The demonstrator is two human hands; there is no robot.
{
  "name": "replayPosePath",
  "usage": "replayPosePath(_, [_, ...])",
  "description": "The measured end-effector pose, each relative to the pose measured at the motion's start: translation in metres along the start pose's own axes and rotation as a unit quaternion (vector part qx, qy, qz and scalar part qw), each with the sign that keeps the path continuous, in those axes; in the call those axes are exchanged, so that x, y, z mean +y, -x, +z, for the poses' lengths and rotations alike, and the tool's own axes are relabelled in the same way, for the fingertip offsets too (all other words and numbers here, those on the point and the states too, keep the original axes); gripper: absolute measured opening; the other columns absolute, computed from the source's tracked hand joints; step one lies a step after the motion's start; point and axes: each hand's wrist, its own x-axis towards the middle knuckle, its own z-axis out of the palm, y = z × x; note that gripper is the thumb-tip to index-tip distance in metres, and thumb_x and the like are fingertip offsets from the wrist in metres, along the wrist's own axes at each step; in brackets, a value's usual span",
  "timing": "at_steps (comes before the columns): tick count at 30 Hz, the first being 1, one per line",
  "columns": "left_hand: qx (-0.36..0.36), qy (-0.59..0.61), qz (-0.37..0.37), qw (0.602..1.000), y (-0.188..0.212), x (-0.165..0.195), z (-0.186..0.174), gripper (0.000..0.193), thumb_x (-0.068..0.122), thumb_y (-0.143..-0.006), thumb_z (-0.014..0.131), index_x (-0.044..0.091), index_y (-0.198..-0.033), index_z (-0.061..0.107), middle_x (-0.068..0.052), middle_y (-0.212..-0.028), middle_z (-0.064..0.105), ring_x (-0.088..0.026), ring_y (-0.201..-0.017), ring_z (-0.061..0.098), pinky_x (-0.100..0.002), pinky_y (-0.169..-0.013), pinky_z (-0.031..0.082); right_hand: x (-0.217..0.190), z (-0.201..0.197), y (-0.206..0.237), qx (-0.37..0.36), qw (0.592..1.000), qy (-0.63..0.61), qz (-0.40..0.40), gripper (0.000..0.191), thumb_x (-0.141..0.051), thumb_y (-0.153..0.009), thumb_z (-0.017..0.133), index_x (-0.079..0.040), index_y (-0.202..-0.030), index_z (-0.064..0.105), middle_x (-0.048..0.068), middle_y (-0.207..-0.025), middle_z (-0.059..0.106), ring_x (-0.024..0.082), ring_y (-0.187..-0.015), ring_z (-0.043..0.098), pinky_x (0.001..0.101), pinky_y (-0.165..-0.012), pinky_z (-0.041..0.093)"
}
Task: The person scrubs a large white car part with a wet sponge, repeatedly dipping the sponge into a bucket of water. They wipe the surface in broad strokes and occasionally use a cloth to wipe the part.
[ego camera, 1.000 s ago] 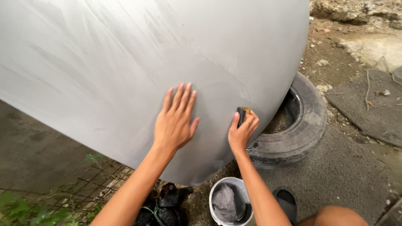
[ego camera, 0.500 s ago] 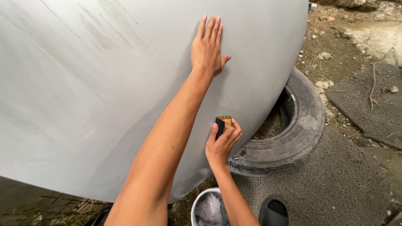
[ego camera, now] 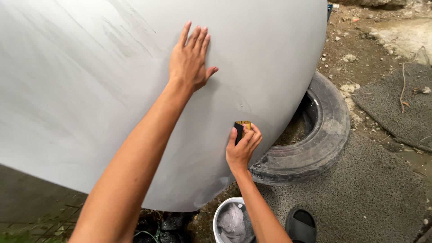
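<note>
Just below the flat left hand, which has slid further up the grey curved panel, the right hand stays clenched around the sanding block, pressing it lower on the surface

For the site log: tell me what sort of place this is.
Probably an outdoor yard workshop: a big grey curved body rests on an old tyre over bare dirt ground, with a small bucket nearby.

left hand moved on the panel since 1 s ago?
Yes. The left hand has slid up the grey curved panel, away from the tyre and from the right hand, which grips a small sanding block low on the panel.
</note>
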Motion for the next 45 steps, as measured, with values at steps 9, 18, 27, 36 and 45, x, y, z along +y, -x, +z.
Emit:
replayPosePath(9, [-0.007, -0.009, -0.01, 1.0, 0.119, -0.079, -0.007, 0.088, 0.072, -0.1, 0.016, 0.007, -0.158, 0.026, -0.006, -0.165, 0.025, -0.019, -0.152, 0.018, -0.048, -0.124, -0.002, 0.004, 0.002, -0.002, -0.005, 1.0, 0.008, 0.006, 0.047, -0.036, -0.105, 0.058, 0.009, -0.12, 0.052, 0.024, -0.135, 0.041, 0.043, -0.13, 0.039, 0.0574, -0.107, 0.035])
replayPosePath(18, [-0.037, -0.001, -0.02, 0.999, 0.255, -0.118, -0.015, 0.091, 0.072, -0.098, 0.011, 0.005, -0.158, 0.022, -0.007, -0.165, 0.023, -0.021, -0.153, 0.014, -0.045, -0.124, 0.003, 0.008, 0.0, -0.003, -0.049, 0.999, 0.003, 0.016, 0.046, -0.037, -0.107, 0.056, 0.006, -0.122, 0.047, 0.024, -0.136, 0.039, 0.042, -0.133, 0.037, 0.0579, -0.106, 0.036])
replayPosePath(27, [0.078, 0.268, -0.056, 0.959, 0.357, -0.092, 0.001, 0.086, 0.066, -0.1, 0.012, 0.003, -0.157, 0.018, -0.01, -0.167, 0.017, -0.022, -0.155, 0.011, -0.043, -0.128, 0.005, 0.012, -0.003, 0.002, -0.059, 0.998, -0.013, 0.017, 0.046, -0.035, -0.106, 0.058, 0.006, -0.123, 0.047, 0.024, -0.139, 0.039, 0.044, -0.134, 0.036, 0.0576, -0.107, 0.035])
replayPosePath(36, [0.036, 0.231, -0.134, 0.963, 0.404, -0.085, 0.033, 0.08, 0.069, -0.098, 0.013, 0.02, -0.162, 0.011, 0.001, -0.171, 0.006, -0.013, -0.156, 0.0, -0.049, -0.125, -0.003, 0.017, 0.014, -0.014, -0.02, 0.999, 0.011, 0.044, 0.039, -0.033, -0.103, 0.069, -0.002, -0.121, 0.052, 0.022, -0.126, 0.047, 0.041, -0.124, 0.042, 0.056, -0.106, 0.036])
replayPosePath(45, [0.063, 0.304, -0.172, 0.935, 0.399, -0.07, 0.056, 0.081, 0.063, -0.097, 0.022, 0.013, -0.16, 0.016, -0.006, -0.168, 0.014, -0.019, -0.156, 0.006, -0.057, -0.125, 0.0, -0.161, 0.087, -0.154, 0.08, 0.984, -0.048, -0.15, 0.033, -0.03, -0.099, 0.076, -0.002, -0.111, 0.064, 0.017, -0.111, 0.062, 0.037, -0.113, 0.051, 0.0512, -0.102, 0.038])
